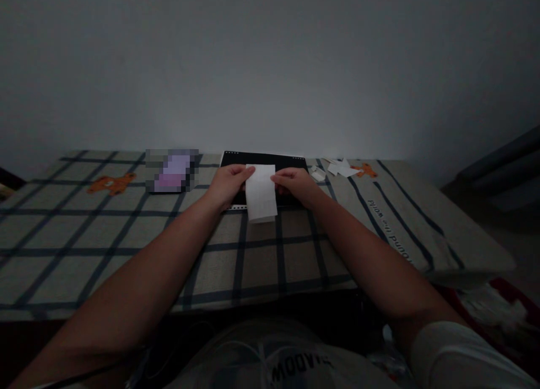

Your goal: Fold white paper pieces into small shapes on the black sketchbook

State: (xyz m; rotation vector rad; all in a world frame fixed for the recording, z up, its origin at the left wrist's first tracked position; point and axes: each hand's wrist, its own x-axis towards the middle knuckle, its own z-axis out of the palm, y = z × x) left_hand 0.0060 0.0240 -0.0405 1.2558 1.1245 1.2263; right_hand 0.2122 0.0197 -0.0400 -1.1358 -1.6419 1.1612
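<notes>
A white strip of paper hangs between my two hands, its lower end curling toward me. My left hand pinches its upper left edge, thumb on the front face. At the right edge, my right hand grips it between thumb and fingers. Directly behind and beneath the hands lies a black flat board or notebook with small punched holes along its edges. To its right are several white paper scraps, some folded.
A checked tablecloth covers the table, which stands against a grey wall. A phone-like object, pixelated, lies at the left. Below the table's right front corner is a red container with pale crumpled stuff inside.
</notes>
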